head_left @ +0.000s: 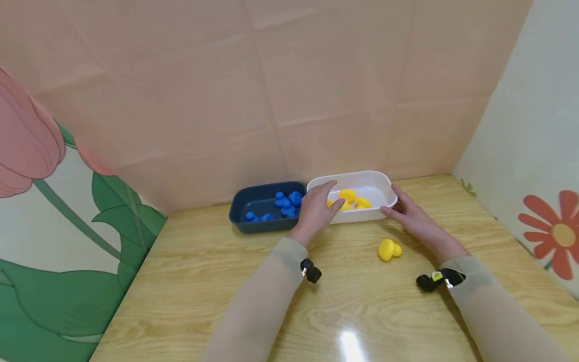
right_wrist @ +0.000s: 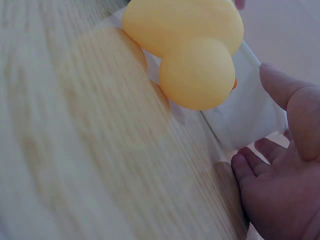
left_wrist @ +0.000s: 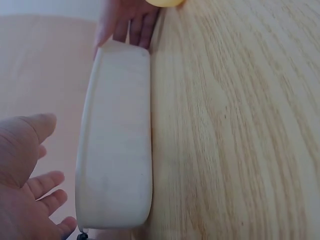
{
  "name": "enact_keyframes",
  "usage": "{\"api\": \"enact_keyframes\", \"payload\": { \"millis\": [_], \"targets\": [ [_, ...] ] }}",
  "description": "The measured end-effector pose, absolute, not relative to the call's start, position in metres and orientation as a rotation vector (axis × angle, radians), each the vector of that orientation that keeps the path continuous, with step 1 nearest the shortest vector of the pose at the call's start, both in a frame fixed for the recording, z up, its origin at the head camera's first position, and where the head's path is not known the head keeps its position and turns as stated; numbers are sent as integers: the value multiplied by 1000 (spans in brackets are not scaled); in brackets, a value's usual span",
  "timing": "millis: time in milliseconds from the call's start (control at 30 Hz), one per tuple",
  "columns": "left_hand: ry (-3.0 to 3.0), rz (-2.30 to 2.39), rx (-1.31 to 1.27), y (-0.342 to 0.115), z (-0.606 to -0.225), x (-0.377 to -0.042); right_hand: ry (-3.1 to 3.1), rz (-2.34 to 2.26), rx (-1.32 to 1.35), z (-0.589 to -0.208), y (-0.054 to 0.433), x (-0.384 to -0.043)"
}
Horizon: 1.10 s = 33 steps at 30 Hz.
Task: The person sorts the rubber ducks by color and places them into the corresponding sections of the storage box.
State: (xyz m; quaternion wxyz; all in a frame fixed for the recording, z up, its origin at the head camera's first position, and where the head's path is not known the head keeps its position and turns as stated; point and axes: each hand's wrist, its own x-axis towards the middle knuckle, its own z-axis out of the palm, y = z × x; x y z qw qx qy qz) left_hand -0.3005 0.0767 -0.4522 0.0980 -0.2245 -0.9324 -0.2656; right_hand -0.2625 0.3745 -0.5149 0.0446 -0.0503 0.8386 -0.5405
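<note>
A white plastic tray [head_left: 357,216] stands on the table with several yellow toys [head_left: 347,196] in it. My right hand [head_left: 413,218] holds the tray's right end, its thumb at the front corner of the rim and its fingers round the end wall. Over the tray's left end is my left hand [head_left: 318,208], fingers spread and nothing held; in the left wrist view, the left hand [left_wrist: 30,180] is beside the rim. A yellow rubber duck [head_left: 386,250] lies on the table in front of the tray, near my right wrist; its orange beak shows in the right wrist view.
A dark blue tray [head_left: 239,213] with several small blue toys [head_left: 288,207] stands close against the white tray's left side. Behind both rises a pink-covered wall [head_left: 203,100]. The wooden table [head_left: 190,281] extends toward me, with a flower-painted wall [head_left: 563,234] at the right.
</note>
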Motion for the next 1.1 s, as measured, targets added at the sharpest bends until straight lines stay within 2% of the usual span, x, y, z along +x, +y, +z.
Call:
{"api": "enact_keyframes", "payload": {
  "millis": [367, 1100],
  "targets": [
    [-2724, -846, -672, 75, -454, -289, 2573, -1647, -153, -514, 373, -264],
    [-2673, -946, -748, 91, -456, -235, 2566, -1665, -155, -513, 377, -260]
  ]
}}
